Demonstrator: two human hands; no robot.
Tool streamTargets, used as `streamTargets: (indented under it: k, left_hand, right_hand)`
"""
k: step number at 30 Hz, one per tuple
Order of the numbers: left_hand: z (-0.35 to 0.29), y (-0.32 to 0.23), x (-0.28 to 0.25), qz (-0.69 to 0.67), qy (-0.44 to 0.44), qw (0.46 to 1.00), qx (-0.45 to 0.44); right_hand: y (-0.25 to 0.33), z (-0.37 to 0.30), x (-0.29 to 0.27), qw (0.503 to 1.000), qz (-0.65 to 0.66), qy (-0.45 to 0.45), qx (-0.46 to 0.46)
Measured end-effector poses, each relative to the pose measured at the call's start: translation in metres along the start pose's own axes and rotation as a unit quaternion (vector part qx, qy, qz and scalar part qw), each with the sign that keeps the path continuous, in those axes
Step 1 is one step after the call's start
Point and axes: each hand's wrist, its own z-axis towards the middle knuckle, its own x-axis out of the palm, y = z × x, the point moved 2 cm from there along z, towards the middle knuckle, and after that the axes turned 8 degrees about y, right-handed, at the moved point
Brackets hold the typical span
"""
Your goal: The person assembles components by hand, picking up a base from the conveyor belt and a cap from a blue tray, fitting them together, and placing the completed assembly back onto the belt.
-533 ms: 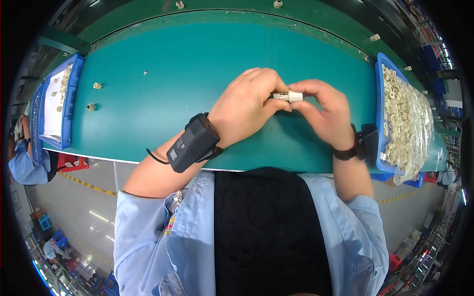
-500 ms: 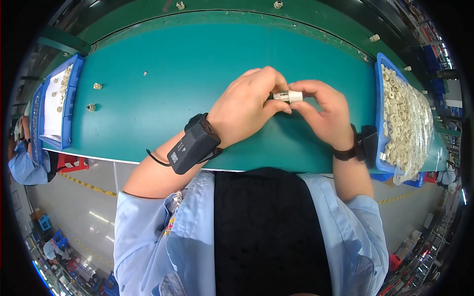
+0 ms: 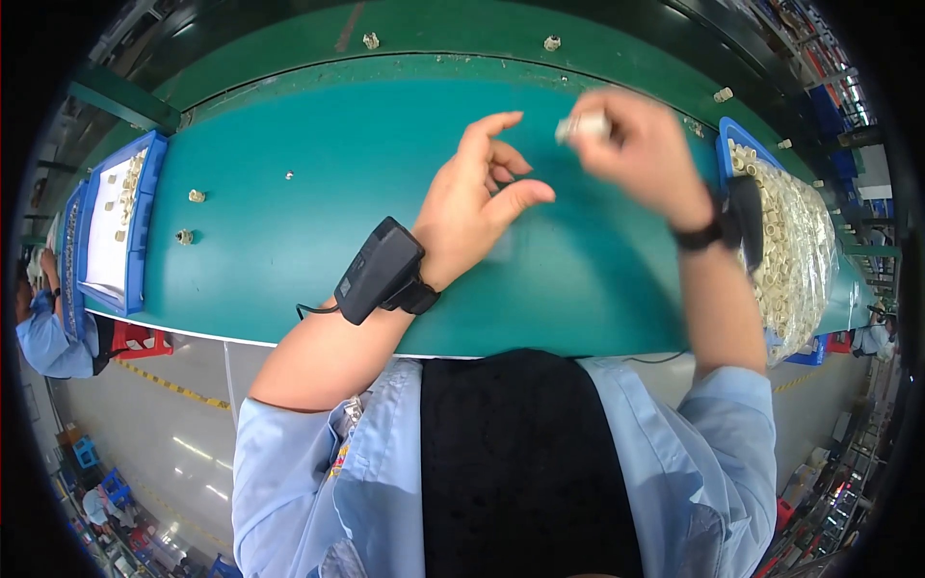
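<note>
on the smooth green bench (image 3: 289,260), a blue tray (image 3: 724,154) of pale ring-shaped parts (image 3: 779,226), partly under crinkled clear film (image 3: 819,241), stands behind a black wrist unit (image 3: 745,217). the right grip (image 3: 644,149) pinches a blurred whitish fitting (image 3: 593,125) over the bench; the left grip (image 3: 464,204) is spread nearby.
</note>
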Motion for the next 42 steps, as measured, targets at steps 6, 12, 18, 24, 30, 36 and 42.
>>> streamTargets:
  k: [6, 12, 18, 24, 30, 36, 42]
  left_hand:
    - [0.009, 0.011, 0.006, 0.122, 0.053, 0.991, -0.001]
    - [0.01, 0.019, 0.009, 0.092, 0.066, 0.992, -0.063]
    - [0.062, 0.015, 0.021, 0.256, 0.121, 0.959, 0.029]
    - [0.192, 0.061, 0.029, 0.332, 0.003, 0.942, 0.052]
    - [0.229, 0.067, 0.057, 0.298, 0.06, 0.953, -0.011]
    - [0.177, 0.009, 0.068, 0.191, 0.121, 0.974, -0.012]
    - [0.077, -0.04, 0.067, 0.118, 0.241, 0.963, -0.029]
  right_hand:
    - [-0.148, 0.085, -0.13, 0.914, -0.34, -0.058, 0.212]
    - [-0.217, 0.083, -0.151, 0.874, -0.382, -0.013, 0.299]
    - [-0.126, 0.02, -0.183, 0.906, -0.382, -0.12, 0.139]
    - [-0.036, -0.115, -0.133, 0.938, -0.235, -0.074, 0.243]
    - [-0.029, -0.223, -0.096, 0.923, -0.151, -0.144, 0.322]
    - [-0.053, -0.265, -0.099, 0.895, -0.173, -0.206, 0.357]
    - [-0.071, -0.244, -0.1, 0.862, -0.291, -0.124, 0.397]
